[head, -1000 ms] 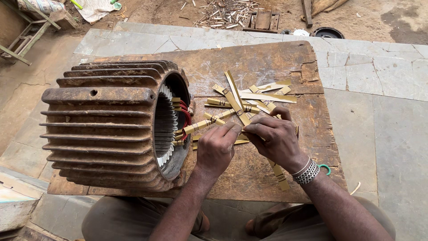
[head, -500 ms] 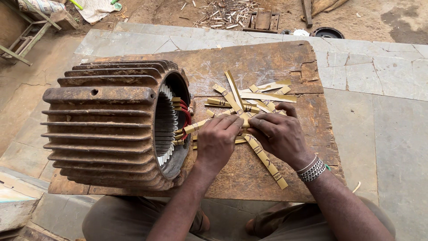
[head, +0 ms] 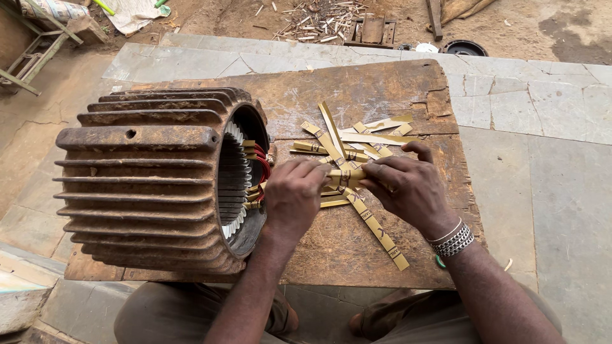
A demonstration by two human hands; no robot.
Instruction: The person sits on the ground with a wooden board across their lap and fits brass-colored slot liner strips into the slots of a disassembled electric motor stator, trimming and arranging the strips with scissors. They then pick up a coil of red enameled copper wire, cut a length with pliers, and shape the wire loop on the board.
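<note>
Yellow insulation strips (head: 357,143) lie in a loose pile on the wooden board (head: 382,89), just right of the motor housing's open end, and one strip (head: 347,174) sits between my two hands. My knees and trousers (head: 191,312) fill the bottom edge, cut off by the frame. My left hand (head: 294,196) is curled closed, its fingertips pinching the left end of that strip; the knuckles hide the grip itself. My right hand (head: 411,188) pinches the right end between thumb and forefinger, the other fingers loosely bent. A metal bracelet (head: 454,240) circles my right wrist, with a green band partly hidden under it. One long strip (head: 376,226) runs diagonally out from beneath my hands toward me. I cannot tell how many strips my palms cover.

To the left lies the finned stator housing (head: 146,178) on its side, rusty brown. Its bore is dark; toothed laminations, red wires (head: 261,167) and a few inserted strips show at the rim, deeper detail lost in shadow.

Beyond the board lie stone slabs (head: 542,102), then bare earth with scattered wood scraps (head: 319,16) and a dark round object (head: 464,47), partly cut off, hard to identify.
</note>
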